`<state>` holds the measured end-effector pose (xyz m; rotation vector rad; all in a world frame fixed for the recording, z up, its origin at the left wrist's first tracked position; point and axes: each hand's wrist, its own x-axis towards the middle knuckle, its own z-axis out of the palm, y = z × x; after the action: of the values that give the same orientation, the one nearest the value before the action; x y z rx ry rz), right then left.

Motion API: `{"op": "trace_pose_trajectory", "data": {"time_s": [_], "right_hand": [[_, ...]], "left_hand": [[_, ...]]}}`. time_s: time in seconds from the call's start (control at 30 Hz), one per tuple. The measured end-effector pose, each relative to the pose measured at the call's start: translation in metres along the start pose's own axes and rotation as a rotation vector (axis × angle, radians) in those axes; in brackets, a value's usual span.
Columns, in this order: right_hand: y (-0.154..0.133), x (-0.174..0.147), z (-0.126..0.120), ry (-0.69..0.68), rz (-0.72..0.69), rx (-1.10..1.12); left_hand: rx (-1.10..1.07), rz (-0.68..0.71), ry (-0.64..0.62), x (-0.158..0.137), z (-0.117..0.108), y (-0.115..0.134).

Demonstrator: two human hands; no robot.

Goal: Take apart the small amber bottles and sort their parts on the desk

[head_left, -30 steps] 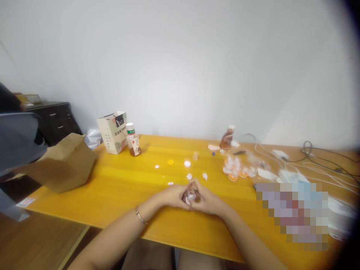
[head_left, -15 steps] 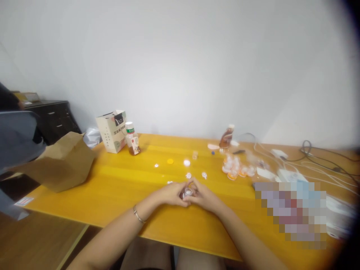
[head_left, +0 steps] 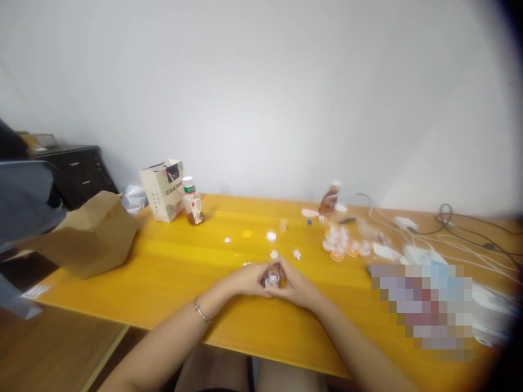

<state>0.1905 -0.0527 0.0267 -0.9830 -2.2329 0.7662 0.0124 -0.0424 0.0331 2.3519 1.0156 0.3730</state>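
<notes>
A small clear round container (head_left: 272,279) with something whitish in it is held low over the table between my two hands. My left hand (head_left: 254,279) curls round its left side, and my right hand (head_left: 295,284) closes in from the right with the fingertips meeting at the front and back. Just beyond the fingers lie small white pieces (head_left: 274,254) and another white cluster (head_left: 297,255). Farther off are a white round lid (head_left: 271,236), a yellow disc (head_left: 247,234) and a small clear cup (head_left: 283,225).
Clear containers with orange bases (head_left: 338,245) cluster at the right. A dark drink bottle (head_left: 329,198) stands behind them, with cables (head_left: 457,239) farther right. On the left are a second bottle (head_left: 193,204), a paper gift bag (head_left: 161,193) and a brown paper bag (head_left: 98,234).
My right hand's fingers have shifted slightly around the clear container, which now shows a little more. The things on the table have stayed in place.
</notes>
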Motion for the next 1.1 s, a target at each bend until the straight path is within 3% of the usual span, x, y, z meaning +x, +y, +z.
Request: {"op": "trace_pose_trajectory", "data": {"time_s": [0.1, 0.3, 0.53, 0.67, 0.83, 1.0, 1.1], "right_hand": [[0.0, 0.001, 0.0, -0.038, 0.011, -0.048], [-0.005, -0.001, -0.003, -0.035, -0.119, -0.119], [-0.008, -0.001, -0.003, -0.023, 0.043, -0.154], [-0.009, -0.001, -0.004, -0.011, -0.048, -0.159], [-0.005, 0.0, -0.003, -0.028, 0.047, -0.154], [-0.009, -0.001, -0.004, -0.02, -0.053, -0.166], [-0.012, -0.001, -0.006, 0.017, -0.042, -0.153]], "left_hand": [[-0.007, -0.001, 0.0, 0.0, 0.001, -0.002], [0.013, -0.004, -0.059, 0.003, 0.002, -0.007], [-0.017, 0.005, -0.026, 0.003, 0.001, -0.006], [0.006, -0.003, -0.024, 0.003, 0.002, -0.006], [-0.025, 0.01, -0.023, 0.004, 0.002, -0.006], [-0.004, -0.005, -0.029, 0.003, 0.001, -0.006], [-0.009, -0.005, -0.033, 0.002, 0.0, -0.005]]}}
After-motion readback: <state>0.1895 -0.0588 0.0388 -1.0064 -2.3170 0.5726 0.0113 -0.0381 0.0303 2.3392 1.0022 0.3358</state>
